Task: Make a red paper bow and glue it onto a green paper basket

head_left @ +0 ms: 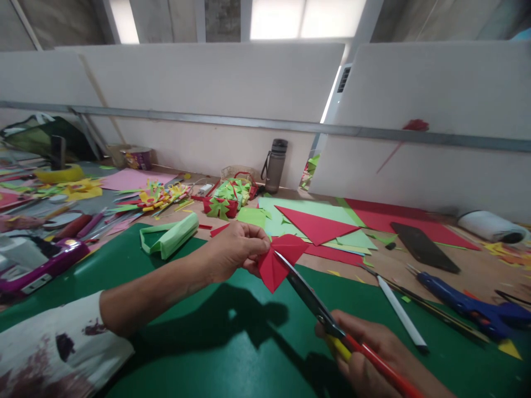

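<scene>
Over a green cutting mat [199, 354], my left hand [236, 249] pinches a folded piece of red paper [286, 254] at its left edge. A pair of scissors [311, 301] with red and yellow handles sits in my right hand [369, 354], the fingers wrapped round the handles. The blades point up and left, their tip at the front of the red paper; whether they cut into it I cannot tell. Behind the paper, a red paper triangle [317, 224] rests on light green sheets [274, 213].
A blue glue gun [468, 301], a white pen [401, 315] and a dark phone [425, 247] lie on the right. A grey bottle [276, 166] stands at the back. On the left are a rolled green paper [178, 235], a purple power strip [45, 271] and yellow paper flowers [164, 194].
</scene>
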`<control>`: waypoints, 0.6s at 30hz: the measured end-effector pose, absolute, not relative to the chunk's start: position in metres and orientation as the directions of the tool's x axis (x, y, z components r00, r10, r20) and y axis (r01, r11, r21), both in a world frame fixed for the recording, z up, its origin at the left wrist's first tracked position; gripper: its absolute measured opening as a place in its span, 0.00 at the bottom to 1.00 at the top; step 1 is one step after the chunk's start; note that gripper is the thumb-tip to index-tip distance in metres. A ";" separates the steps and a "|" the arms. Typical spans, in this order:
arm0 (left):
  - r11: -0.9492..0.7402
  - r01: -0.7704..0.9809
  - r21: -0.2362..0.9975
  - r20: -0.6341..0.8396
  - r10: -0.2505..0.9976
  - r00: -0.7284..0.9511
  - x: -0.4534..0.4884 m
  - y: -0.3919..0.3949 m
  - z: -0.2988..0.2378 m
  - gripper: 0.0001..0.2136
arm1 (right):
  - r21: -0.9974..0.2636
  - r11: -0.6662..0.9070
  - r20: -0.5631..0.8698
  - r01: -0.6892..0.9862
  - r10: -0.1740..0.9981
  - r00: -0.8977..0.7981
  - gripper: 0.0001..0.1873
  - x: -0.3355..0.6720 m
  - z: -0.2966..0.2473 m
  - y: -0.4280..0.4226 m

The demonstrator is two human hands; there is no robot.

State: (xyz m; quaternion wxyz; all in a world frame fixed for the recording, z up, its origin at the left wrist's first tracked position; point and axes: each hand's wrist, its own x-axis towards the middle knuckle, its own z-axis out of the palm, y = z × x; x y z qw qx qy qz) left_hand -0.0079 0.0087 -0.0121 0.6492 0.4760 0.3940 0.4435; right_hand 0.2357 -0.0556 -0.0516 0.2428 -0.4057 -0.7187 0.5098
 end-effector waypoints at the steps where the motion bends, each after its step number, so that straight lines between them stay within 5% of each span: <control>1: 0.152 -0.200 0.968 -0.088 0.951 0.295 -0.008 0.009 -0.012 0.05 | -0.933 0.155 -0.060 0.324 0.823 -0.565 0.32 0.236 -0.053 -0.055; 18: 0.139 -0.209 0.968 -0.076 0.956 0.284 -0.005 0.006 -0.013 0.03 | -0.937 0.158 -0.032 0.310 0.847 -0.530 0.29 0.240 -0.061 -0.055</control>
